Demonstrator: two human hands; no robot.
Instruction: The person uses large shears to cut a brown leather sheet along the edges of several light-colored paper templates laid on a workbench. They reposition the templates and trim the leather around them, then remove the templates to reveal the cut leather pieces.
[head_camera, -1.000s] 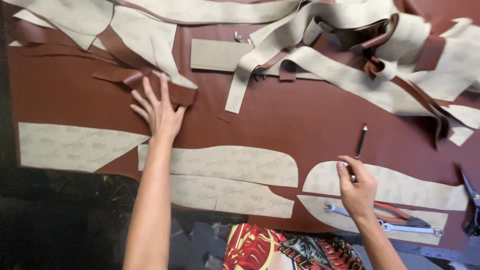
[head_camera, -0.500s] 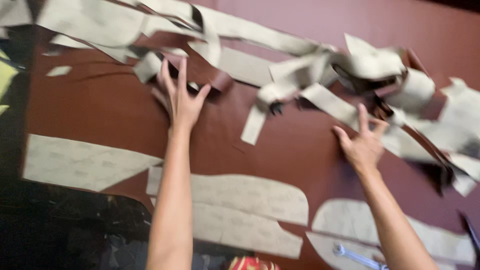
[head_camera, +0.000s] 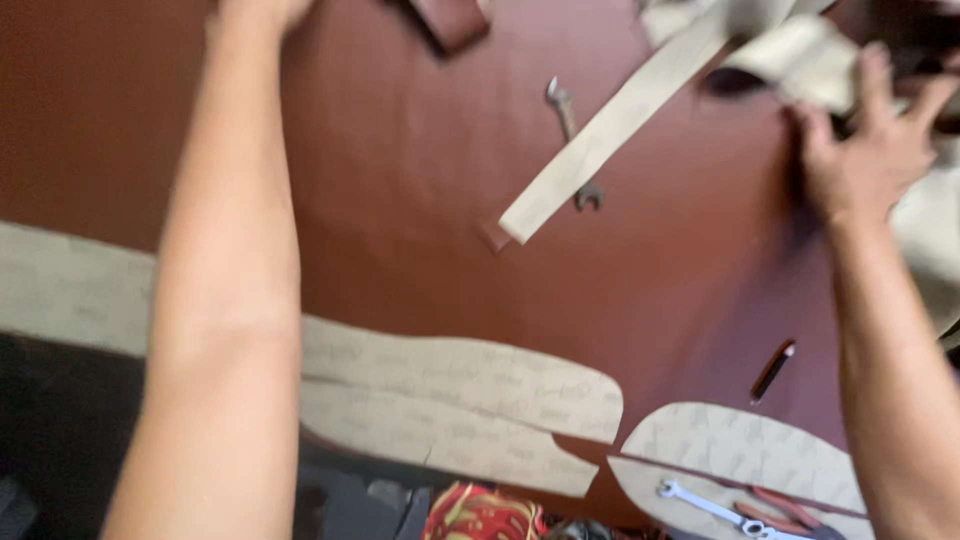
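Up at the right edge of the frame, I see my right hand (head_camera: 880, 140) with its fingers spread wide, palm down on a heap of pale beige scraps (head_camera: 800, 60) and dark offcuts; the grip is open and flat, pressing rather than pinching, though blur hides exactly which piece the fingertips touch. My left hand runs out of the top of the frame at upper left, so only the wrist and the long left forearm (head_camera: 225, 300) show, and I cannot tell how that grip stands. Just beside where the left hand vanishes, a dark brown strip end (head_camera: 450, 20) pokes in from the top edge.

From the heap under my right hand a long beige strip (head_camera: 610, 135) slants down toward the middle of the frame, its lower end lying on the sheet of reddish-brown leather (head_camera: 400, 180) that covers the tabletop. A small open-ended wrench (head_camera: 570, 140) lies partly under that strip, its head showing above and its jaw below. Lower right, near my right forearm, a dark pen-like tool (head_camera: 773, 371) lies on the leather.

Along the bottom, two long beige pattern pieces (head_camera: 450, 395) lie side by side, touching, and at lower right a rounded beige pattern piece (head_camera: 740, 450) carries a second, silver wrench (head_camera: 710, 505). A patterned red cloth (head_camera: 480, 515) shows at the bottom edge.
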